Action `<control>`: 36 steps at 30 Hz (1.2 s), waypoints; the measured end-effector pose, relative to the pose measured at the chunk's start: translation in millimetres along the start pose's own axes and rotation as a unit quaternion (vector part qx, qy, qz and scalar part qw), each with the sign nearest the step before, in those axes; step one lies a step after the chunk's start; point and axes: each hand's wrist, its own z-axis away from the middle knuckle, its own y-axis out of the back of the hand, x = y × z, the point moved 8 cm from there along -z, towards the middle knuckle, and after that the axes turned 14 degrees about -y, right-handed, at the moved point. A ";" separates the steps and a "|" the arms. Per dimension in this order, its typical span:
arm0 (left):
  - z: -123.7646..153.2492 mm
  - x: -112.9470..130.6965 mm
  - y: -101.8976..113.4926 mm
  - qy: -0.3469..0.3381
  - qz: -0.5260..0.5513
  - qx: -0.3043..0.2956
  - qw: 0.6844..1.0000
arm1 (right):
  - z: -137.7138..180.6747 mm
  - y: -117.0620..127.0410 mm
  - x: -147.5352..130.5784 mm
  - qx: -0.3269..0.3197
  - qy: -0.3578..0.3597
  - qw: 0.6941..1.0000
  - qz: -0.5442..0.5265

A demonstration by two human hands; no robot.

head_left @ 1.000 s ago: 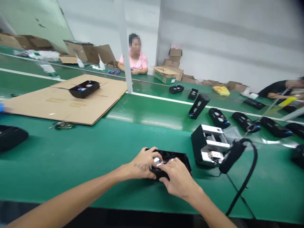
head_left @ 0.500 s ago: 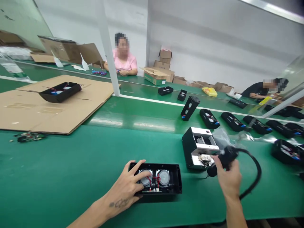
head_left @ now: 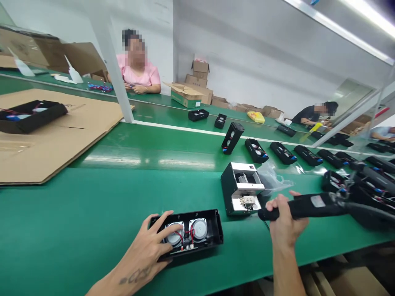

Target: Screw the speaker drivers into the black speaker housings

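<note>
My left hand [head_left: 151, 246] grips the left end of a black speaker box [head_left: 216, 230] lying on the green bench. Its fingers reach over the rim and into the open side, with the thumb at the near edge. Inside the box show two round silver speaker drivers [head_left: 199, 229] with red wires. My right hand [head_left: 285, 226] is closed around a black electric screwdriver [head_left: 308, 205], held almost level above the bench, right of the box. Just behind the screwdriver stands a black and white screw feeder [head_left: 247, 176]. The driver's bit cannot be made out.
Several black speaker boxes [head_left: 282, 153] line the belt behind the feeder; more crowd the right side. Cardboard [head_left: 92, 127] lies at the left with another box on it. A white post [head_left: 119, 82] rises behind. A person in pink [head_left: 140, 76] and another in black [head_left: 308, 114] sit opposite.
The screwdriver has turned from pointing down-left at the feeder to lying nearly level, still in my right hand. My view has swung right; the left hand stays on the speaker box.
</note>
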 end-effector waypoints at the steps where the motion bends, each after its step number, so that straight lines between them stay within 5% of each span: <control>1: -3.5 0.6 -3.1 -0.001 0.002 0.003 1.000 | -4.2 -3.6 -9.7 0.007 0.030 1.000 -0.003; 4: -15.9 3.2 -6.7 0.001 0.008 0.002 1.000 | -16.0 -21.5 -17.9 -0.008 0.068 0.997 0.040; 10: -30.4 9.2 0.4 0.014 0.021 -0.043 0.999 | -14.1 -47.9 -3.8 -0.101 0.021 0.989 0.102; 15: -32.6 11.8 3.9 0.029 0.040 -0.060 0.997 | 50.3 -74.4 -6.5 -0.237 -0.079 0.968 -0.004; 23: -36.9 17.8 8.3 0.040 0.048 -0.106 0.992 | 160.3 -135.5 0.6 -0.394 -0.113 0.903 -0.128; 36: -38.3 19.5 11.9 0.048 0.064 -0.098 0.992 | 185.6 -164.4 32.3 -0.430 -0.130 0.888 -0.099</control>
